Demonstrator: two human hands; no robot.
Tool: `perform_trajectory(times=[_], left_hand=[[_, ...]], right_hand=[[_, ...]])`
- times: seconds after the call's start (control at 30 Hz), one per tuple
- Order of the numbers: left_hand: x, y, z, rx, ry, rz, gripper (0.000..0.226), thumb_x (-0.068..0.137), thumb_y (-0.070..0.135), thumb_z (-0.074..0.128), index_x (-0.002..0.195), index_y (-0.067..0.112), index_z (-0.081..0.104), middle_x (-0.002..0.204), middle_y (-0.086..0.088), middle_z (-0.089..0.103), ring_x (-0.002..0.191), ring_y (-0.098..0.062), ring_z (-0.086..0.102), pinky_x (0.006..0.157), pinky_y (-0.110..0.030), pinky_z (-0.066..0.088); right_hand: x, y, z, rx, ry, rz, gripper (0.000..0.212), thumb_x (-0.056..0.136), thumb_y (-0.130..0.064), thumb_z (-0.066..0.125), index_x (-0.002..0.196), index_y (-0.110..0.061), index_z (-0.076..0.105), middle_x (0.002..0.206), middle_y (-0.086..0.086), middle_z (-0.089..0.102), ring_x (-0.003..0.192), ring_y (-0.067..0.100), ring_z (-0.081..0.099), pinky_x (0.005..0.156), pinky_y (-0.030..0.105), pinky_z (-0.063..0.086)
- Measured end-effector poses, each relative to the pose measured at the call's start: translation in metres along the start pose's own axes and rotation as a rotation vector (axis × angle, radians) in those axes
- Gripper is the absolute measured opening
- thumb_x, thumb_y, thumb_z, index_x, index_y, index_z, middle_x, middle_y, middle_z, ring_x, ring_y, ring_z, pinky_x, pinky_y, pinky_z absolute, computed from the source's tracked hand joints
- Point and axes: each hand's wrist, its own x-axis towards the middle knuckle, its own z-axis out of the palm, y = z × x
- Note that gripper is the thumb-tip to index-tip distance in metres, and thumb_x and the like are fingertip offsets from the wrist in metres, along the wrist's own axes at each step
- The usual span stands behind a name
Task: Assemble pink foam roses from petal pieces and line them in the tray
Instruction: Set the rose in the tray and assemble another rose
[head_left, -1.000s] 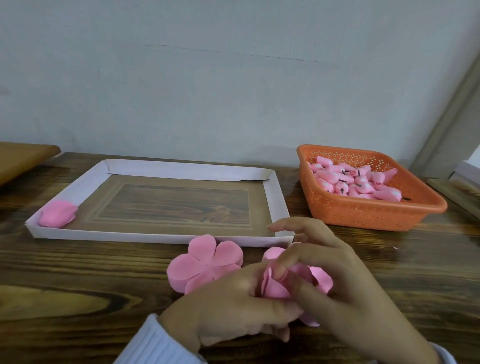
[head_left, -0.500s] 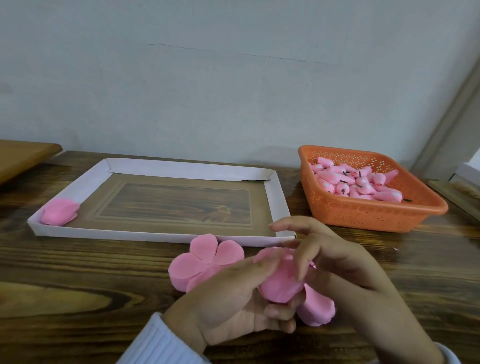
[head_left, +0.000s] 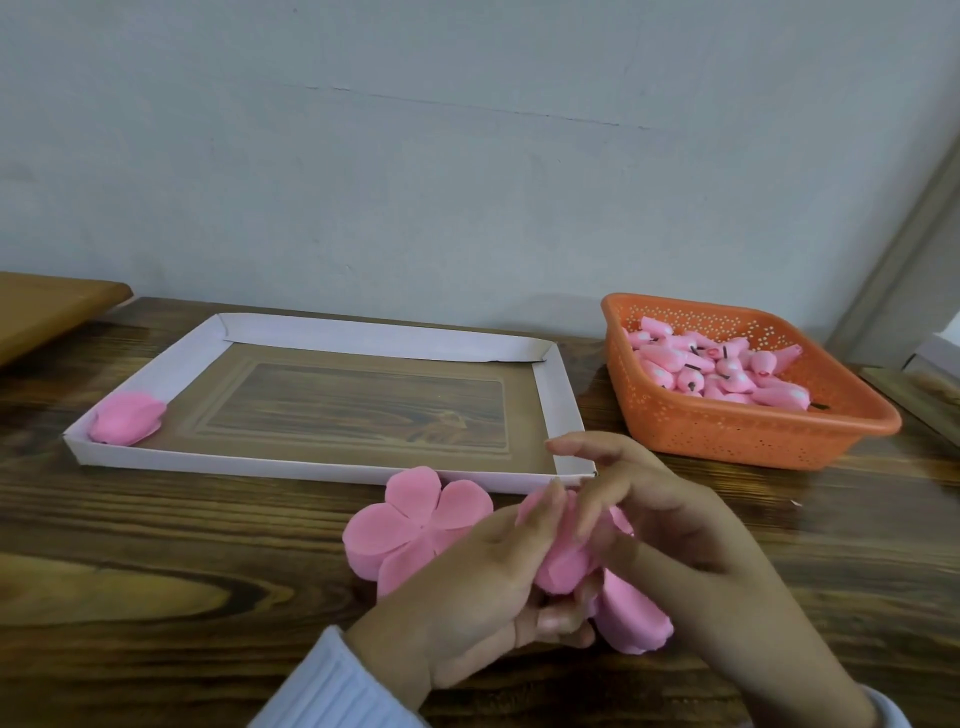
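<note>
1. The half-built rose (head_left: 563, 558) is off the surface (head_left: 156, 571), held between both hands just in front of the tray's near right corner.
2. The left hand (head_left: 467, 587) cups it from below and the left, fingers curled under the base and thumb pressed along its side.
3. The right hand (head_left: 675, 540) comes over from the right with bent fingers pressing a petal against the bud; its forefinger is lifted clear.
4. One loose petal (head_left: 636, 621) hangs low on the right, under the right hand, so that hand is better placed to wrap it while the left holds the base.
5. The rose's long axis seems to run from the left palm up and away, toward the tray (head_left: 563, 395).
6. The finished rose (head_left: 127, 418) lies in the tray's near left corner, well left of the hands; the left hand is nearer the next place.
7. A flat five-petal piece (head_left: 415, 519) lies on the surface just left of the hands, and the orange basket (head_left: 753, 431) of buds (head_left: 727, 371) stands to the right.
</note>
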Motion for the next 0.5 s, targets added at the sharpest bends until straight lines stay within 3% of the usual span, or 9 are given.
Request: perform_trajectory(times=[0.07, 0.13, 0.23, 0.33, 0.43, 0.5], left_hand=[[-0.001, -0.001, -0.001, -0.058, -0.068, 0.033, 0.053, 0.073, 0.064, 0.062, 0.100, 0.019, 0.064, 0.072, 0.004, 0.055, 0.057, -0.005, 0.044, 0.068, -0.024, 0.051], [-0.002, 0.000, -0.003, -0.006, -0.068, 0.063, 0.049, 0.077, 0.043, 0.073, 0.111, 0.012, 0.057, 0.076, 0.005, 0.060, 0.065, -0.006, 0.053, 0.070, -0.024, 0.053], [0.001, -0.003, -0.004, 0.312, 0.163, 0.143, 0.026, 0.077, 0.018, 0.074, 0.103, 0.022, 0.067, 0.083, -0.006, 0.068, 0.079, -0.016, 0.065, 0.072, -0.031, 0.056], [0.003, -0.004, -0.004, 0.409, 0.292, 0.265, 0.015, 0.073, 0.019, 0.070, 0.086, 0.026, 0.069, 0.076, 0.000, 0.068, 0.077, -0.015, 0.067, 0.068, -0.033, 0.054], [0.003, -0.005, -0.007, 0.476, 0.401, 0.288, 0.022, 0.066, 0.027, 0.067, 0.088, 0.024, 0.067, 0.084, -0.018, 0.067, 0.087, -0.036, 0.067, 0.078, -0.058, 0.054], [0.002, -0.004, -0.005, 0.502, 0.417, 0.290, 0.025, 0.065, 0.028, 0.065, 0.088, 0.019, 0.065, 0.088, -0.025, 0.064, 0.090, -0.042, 0.064, 0.080, -0.065, 0.050]], right_hand=[[0.000, 0.003, 0.002, -0.084, 0.079, 0.008, 0.014, 0.080, -0.019, 0.066, 0.087, -0.031, 0.067, 0.124, -0.008, 0.061, 0.128, 0.012, 0.050, 0.089, 0.019, 0.049], [0.000, 0.006, 0.003, -0.117, 0.173, 0.012, 0.028, 0.079, -0.015, 0.067, 0.098, -0.036, 0.063, 0.125, -0.011, 0.060, 0.117, 0.012, 0.058, 0.093, 0.022, 0.048], [0.002, 0.006, 0.007, -0.107, 0.232, -0.012, 0.027, 0.083, -0.023, 0.066, 0.106, -0.035, 0.063, 0.120, -0.009, 0.063, 0.109, 0.014, 0.062, 0.098, 0.035, 0.047], [0.002, 0.005, 0.012, -0.177, 0.206, -0.059, 0.024, 0.084, -0.035, 0.059, 0.105, -0.034, 0.070, 0.122, -0.009, 0.061, 0.123, 0.013, 0.054, 0.097, 0.025, 0.045], [0.001, 0.005, 0.015, -0.328, 0.182, -0.085, 0.025, 0.086, -0.038, 0.056, 0.105, -0.036, 0.072, 0.125, -0.011, 0.059, 0.131, 0.013, 0.046, 0.099, 0.017, 0.039], [0.001, 0.006, 0.016, -0.382, 0.171, -0.093, 0.023, 0.087, -0.038, 0.056, 0.103, -0.037, 0.072, 0.126, -0.009, 0.059, 0.132, 0.014, 0.046, 0.100, 0.018, 0.038]])
